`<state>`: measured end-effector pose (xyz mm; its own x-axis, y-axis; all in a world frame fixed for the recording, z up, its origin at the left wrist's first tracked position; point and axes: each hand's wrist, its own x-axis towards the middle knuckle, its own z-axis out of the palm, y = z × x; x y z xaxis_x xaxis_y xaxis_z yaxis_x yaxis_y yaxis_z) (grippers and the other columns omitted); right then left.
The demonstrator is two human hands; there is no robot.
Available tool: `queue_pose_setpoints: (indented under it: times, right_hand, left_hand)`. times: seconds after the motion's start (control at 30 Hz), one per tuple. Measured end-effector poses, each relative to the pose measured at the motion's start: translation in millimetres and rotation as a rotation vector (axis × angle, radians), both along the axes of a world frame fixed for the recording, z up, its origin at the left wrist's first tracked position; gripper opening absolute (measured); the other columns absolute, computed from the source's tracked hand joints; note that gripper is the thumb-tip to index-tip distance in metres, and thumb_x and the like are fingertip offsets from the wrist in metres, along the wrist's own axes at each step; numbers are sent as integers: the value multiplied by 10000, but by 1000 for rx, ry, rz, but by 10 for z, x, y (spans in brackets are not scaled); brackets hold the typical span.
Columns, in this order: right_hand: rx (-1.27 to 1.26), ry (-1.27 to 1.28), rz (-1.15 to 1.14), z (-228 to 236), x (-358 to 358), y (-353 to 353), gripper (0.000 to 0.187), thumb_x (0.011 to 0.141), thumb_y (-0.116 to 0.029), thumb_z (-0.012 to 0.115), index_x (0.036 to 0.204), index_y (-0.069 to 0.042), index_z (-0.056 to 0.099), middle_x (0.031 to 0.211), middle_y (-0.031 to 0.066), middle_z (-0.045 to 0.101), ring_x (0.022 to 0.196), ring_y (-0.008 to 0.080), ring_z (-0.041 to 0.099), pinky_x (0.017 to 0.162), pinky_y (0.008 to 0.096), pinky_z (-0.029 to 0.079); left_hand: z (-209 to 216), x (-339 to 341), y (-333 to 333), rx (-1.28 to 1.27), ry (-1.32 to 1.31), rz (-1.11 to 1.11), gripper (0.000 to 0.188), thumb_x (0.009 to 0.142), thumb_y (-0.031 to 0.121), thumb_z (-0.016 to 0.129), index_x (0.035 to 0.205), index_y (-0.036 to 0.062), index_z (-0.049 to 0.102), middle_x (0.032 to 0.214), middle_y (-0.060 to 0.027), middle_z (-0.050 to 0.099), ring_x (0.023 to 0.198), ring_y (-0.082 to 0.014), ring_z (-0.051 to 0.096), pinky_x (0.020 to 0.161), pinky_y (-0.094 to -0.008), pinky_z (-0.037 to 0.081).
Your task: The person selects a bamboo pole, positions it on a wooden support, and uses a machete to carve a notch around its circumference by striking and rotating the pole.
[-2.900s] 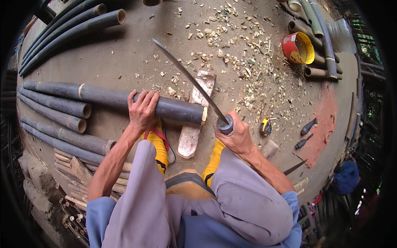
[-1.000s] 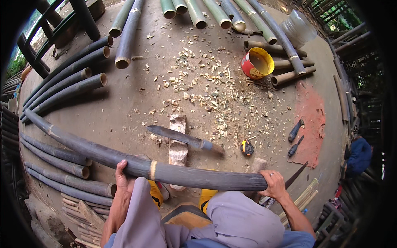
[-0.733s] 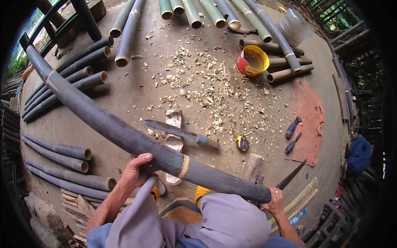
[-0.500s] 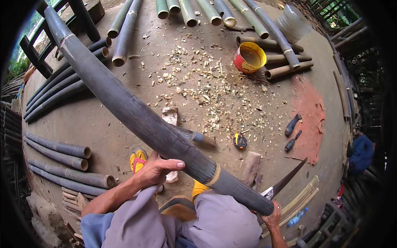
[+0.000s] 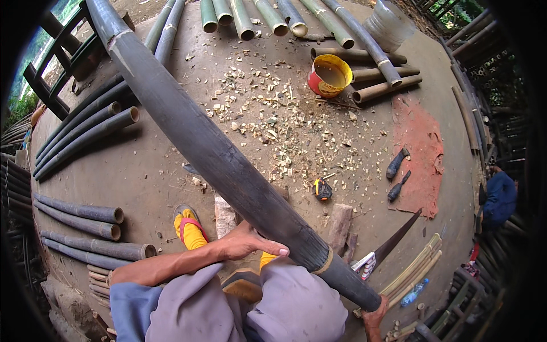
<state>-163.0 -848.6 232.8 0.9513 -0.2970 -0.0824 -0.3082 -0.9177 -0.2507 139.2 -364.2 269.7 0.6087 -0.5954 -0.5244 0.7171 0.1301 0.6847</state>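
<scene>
A long dark bamboo pole (image 5: 222,159) slants across my lap from the far left to the lower right, its pale joint ring close to the near end. My left hand (image 5: 250,242) supports it from below, thumb laid along its side and the other fingers mostly hidden beneath. At the near end, my right hand (image 5: 375,314) grips the pole, partly covered by it. A handsaw (image 5: 393,245) with a white handle lies just beyond that end. Under the middle of the pole are wooden blocks (image 5: 225,216), partly hidden.
Pale wood chips (image 5: 273,125) litter the floor beyond the pole. A tape measure (image 5: 322,189), a red and yellow bucket (image 5: 329,77) and two dark-handled tools (image 5: 397,165) by a red cloth (image 5: 419,137) lie there. More bamboo poles (image 5: 94,251) rest at left and far side. Another person (image 5: 498,196) is at right.
The pole has turned a little, its far end swinging right, and now hides more of what lies under it. My left hand has moved right and slightly nearer me; my right hand still grips the end.
</scene>
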Motion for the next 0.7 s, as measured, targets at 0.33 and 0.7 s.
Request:
queue_pose_setpoints:
  times: [0.33, 0.7]
  right_hand:
    - [-118, 170, -104, -54, -1335, 242, 827, 628, -296, 830, 1331, -114, 434, 1149, 219, 583, 1053, 406, 572, 916, 516, 443]
    - [-7, 517, -347, -58, -1421, 830, 849, 666, -325, 811, 1369, -131, 377, 1169, 220, 585, 1086, 418, 558, 944, 536, 416]
  left_hand:
    - [-292, -47, -265, -106, -23, 3, 798, 741, 263, 846, 1348, -46, 429, 1303, -149, 539, 1212, -246, 520, 1071, -353, 390]
    - [-535, 217, -527, -66, 146, -100, 620, 809, 330, 772, 1297, 27, 538, 1276, -104, 593, 1178, -235, 566, 947, -487, 504]
